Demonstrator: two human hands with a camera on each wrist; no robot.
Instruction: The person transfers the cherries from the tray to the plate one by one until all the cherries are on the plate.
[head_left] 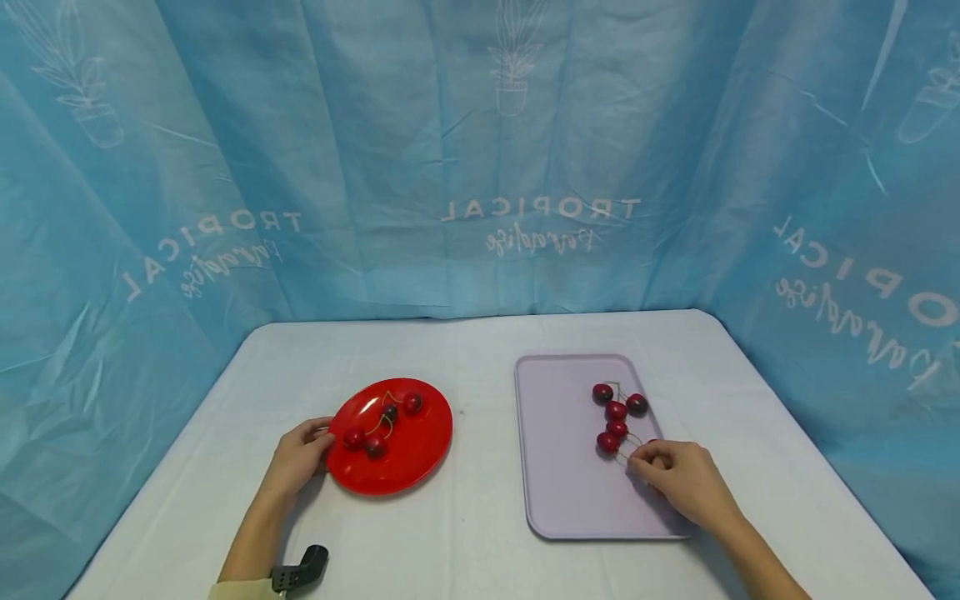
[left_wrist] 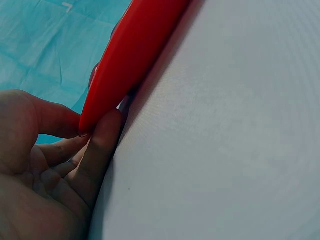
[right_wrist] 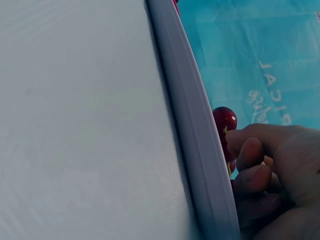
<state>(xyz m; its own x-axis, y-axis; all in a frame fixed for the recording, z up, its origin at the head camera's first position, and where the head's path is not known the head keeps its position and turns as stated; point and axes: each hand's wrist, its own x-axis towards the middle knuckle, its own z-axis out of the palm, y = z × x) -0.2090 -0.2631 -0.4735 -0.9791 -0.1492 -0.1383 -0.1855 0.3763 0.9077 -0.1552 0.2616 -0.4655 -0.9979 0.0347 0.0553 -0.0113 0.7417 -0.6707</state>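
While the red plate [head_left: 420, 458] rim is gripped by the left hand [head_left: 300, 457], cherry stems [head_left: 626, 451] on the lilac tray [head_left: 558, 467] are pinched by the right hand [head_left: 682, 479].

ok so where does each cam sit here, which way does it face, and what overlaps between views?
Head: above the white table, looking forward and down; both hands show, left hand at the round red plastic plate, right hand on the flat lilac tray.
Left wrist: low at table level, facing the plate's rim; left fingers show.
Right wrist: low beside the tray's rim, facing a dark red cherry; right fingers show.
Shared: head and left wrist both see the plate.
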